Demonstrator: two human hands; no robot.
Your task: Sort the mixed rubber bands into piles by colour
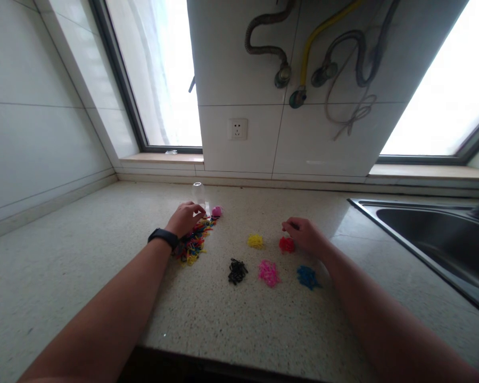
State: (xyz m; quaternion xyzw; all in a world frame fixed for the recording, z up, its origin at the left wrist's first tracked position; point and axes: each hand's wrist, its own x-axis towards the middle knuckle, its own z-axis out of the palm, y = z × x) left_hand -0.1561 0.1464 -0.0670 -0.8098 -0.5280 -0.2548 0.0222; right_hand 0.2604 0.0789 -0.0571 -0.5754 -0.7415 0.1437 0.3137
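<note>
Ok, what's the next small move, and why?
I'd likely have the left hand pinch one piece from the mixed pile: the hand is at its far end and the colours there are jumbled, while the red pile beside the right hand shows one colour.

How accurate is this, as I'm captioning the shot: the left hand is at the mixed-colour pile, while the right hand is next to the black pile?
One slip: the right hand is next to the red pile, as the head view shows; the black pile lies well to its left. The left hand is indeed at the mixed-colour pile.
</note>
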